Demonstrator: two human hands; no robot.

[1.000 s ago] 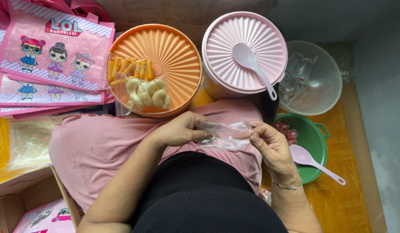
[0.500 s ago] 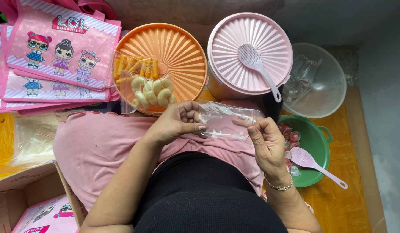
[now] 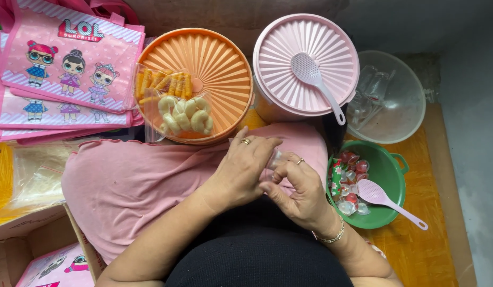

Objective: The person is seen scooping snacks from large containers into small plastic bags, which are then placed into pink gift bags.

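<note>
Clear plastic bag (image 3: 274,158) sits pinched between left hand (image 3: 241,170) and right hand (image 3: 299,186), over the lap. Advise firm, even fingertip grip, keeping near the green bowl (image 3: 387,175).

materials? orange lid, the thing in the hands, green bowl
Orange lid: looks like moulded plastic, matte-satin, with fluted ribs radiating from the centre.
Small bag pinched between left hand and right hand: probably thin clear plastic film, glossy and crinkled; mostly hidden.
Green bowl: likely plastic, smooth with a soft sheen and a moulded side handle.
</note>
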